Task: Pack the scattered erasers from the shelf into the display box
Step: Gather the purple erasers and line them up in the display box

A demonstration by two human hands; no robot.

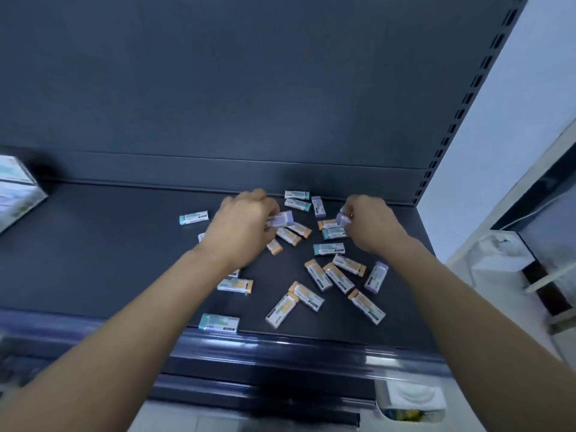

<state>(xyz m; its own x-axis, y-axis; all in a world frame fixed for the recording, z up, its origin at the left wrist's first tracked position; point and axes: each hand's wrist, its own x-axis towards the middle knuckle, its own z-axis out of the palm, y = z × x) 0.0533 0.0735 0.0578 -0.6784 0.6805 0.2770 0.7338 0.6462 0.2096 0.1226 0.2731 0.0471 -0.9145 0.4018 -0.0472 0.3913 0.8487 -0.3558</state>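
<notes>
Several wrapped erasers with orange, teal or purple ends lie scattered on the dark shelf, most of them right of centre, such as an orange one and a teal one. My left hand grips a purple-ended eraser near the middle of the pile. Further right, my right hand pinches another purple eraser. The display box stands at the shelf's far left, partly cut off by the frame edge.
The shelf's back panel rises behind the pile, with a slotted upright at the right. A glossy front rail runs along the near edge. A white packet lies below it at the right.
</notes>
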